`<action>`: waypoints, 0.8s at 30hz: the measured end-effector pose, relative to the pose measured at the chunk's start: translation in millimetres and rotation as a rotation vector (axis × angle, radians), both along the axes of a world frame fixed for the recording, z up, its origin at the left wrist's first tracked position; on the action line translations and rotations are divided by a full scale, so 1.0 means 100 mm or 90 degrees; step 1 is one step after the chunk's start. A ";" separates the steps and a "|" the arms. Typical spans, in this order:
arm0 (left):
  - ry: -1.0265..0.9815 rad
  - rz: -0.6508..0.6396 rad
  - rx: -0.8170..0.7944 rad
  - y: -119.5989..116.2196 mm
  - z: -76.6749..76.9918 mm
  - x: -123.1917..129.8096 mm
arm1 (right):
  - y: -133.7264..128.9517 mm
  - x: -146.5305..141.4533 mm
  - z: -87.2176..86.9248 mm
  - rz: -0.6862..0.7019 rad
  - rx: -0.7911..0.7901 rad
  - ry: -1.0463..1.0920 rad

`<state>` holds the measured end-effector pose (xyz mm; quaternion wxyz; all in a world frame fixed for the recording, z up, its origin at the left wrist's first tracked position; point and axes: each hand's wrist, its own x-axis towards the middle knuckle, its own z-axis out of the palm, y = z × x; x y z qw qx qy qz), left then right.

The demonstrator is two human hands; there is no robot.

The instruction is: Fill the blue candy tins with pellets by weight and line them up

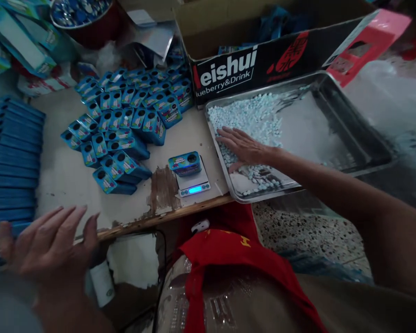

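My right hand (pixel 241 147) lies with fingers spread on small pale blue candies (pixel 260 113) at the left side of a metal tray (pixel 353 169). At the lower left, my left hand (pixel 52 238) is raised near the table edge, fingers apart, holding nothing. Between the hands, one blue box (pixel 185 164) rests on a small white scale (pixel 194 182) with a lit blue display. Many similar blue boxes (pixel 125 111) stand in a cluster left of the scale, round holes showing in their tops.
Stacked blue boxes (pixel 12 162) line the far left. A red bowl (pixel 97 32) of shiny blue pieces stands at the back left. Behind the tray is a large black carton (pixel 260 69); a pink bag (pixel 370 44) and clear plastic (pixel 391 97) lie right. The wooden table edge (pixel 173 215) runs in front.
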<state>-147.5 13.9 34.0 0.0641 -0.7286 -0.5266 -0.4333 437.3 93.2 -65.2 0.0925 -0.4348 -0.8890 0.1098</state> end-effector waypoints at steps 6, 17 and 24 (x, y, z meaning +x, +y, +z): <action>0.232 0.018 0.026 -0.32 -0.14 0.37 | 0.01 0.01 0.14 -0.004 -0.049 -0.026; 0.155 -0.138 -0.075 -0.05 -0.49 1.34 | -0.18 -0.35 0.68 -0.219 -0.220 -0.070; 0.075 -0.161 -0.136 -0.12 -0.51 1.42 | -0.28 -0.10 0.85 -0.632 -0.445 0.491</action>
